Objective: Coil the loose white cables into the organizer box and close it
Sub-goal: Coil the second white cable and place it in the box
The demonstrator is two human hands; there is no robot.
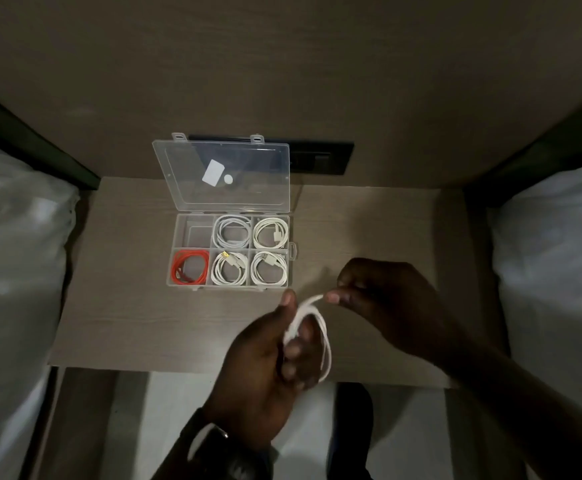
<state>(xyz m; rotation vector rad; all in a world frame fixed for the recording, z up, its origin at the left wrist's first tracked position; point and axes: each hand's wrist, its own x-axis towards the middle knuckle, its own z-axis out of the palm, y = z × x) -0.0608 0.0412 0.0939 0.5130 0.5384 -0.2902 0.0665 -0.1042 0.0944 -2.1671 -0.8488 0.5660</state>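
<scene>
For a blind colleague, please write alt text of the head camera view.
Two hands, left hand and right hand, coil a thin white cable above a pale wooden table. Behind it, an open clear plastic organizer box has one empty compartment.

Five white cables (312,327), one red cable (190,268), one organizer box (293,251).

No text, brand, number or sign can be read anywhere. The only label-like marks are a blank white rectangular sticker (214,174) and a small white round sticker (228,179) just to its right, both on the raised clear plastic lid (178,181) of the organizer box; neither shows legible print.
</scene>
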